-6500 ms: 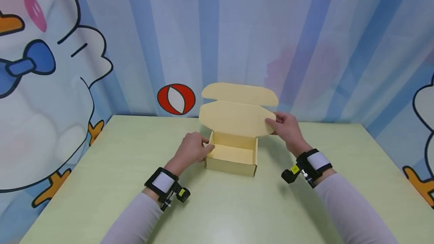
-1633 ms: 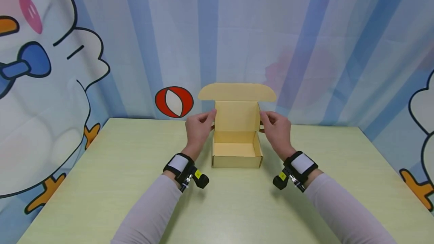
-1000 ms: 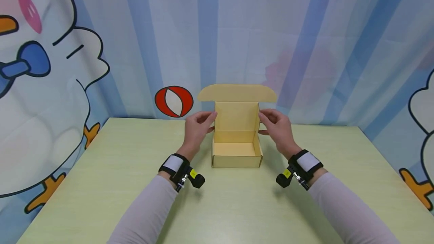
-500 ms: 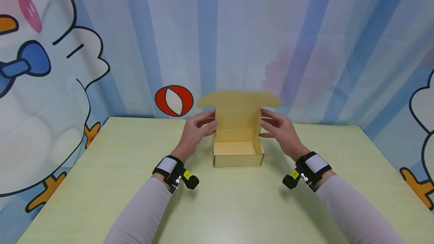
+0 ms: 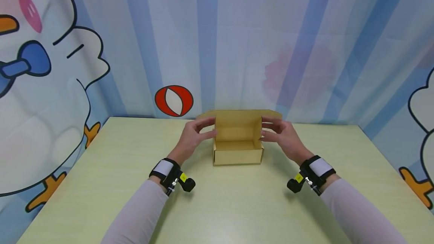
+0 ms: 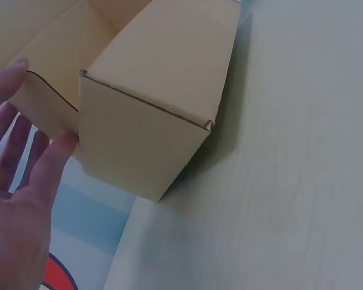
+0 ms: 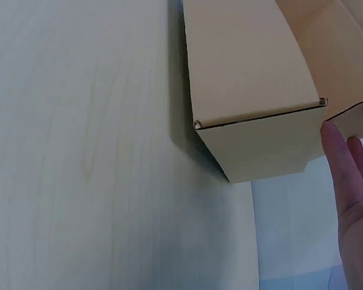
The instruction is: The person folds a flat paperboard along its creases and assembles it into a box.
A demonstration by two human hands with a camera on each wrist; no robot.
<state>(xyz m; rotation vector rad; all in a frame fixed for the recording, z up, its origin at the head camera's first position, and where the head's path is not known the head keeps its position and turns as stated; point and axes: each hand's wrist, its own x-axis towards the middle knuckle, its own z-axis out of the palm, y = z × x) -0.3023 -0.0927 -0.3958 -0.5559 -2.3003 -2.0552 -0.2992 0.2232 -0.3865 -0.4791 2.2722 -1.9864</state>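
A small tan cardboard box point(image 5: 237, 157) stands on the table, its hinged lid point(image 5: 237, 125) tilted partway forward over it. The lid's side flaps are folded inward, and its front flap point(image 5: 244, 113) spreads wider than the box along the top. My left hand point(image 5: 191, 138) is at the lid's left side; in the left wrist view its fairly straight thumb and fingers touch the left side flap point(image 6: 48, 109). My right hand point(image 5: 286, 138) mirrors it, with extended fingers against the right side flap point(image 7: 354, 121) in the right wrist view.
The box stands towards the back of the pale table point(image 5: 230, 206). Behind the table hangs a blue striped curtain point(image 5: 237, 40) with a printed cartoon bird point(image 5: 44, 123) and a red and white ball print point(image 5: 174, 101). Both wrists carry strapped cameras.
The lid was opened out wide, then had its side flaps folded in. Over the last second it has tipped forward and down, both hands lowering beside it and their fingers spreading along its sides.
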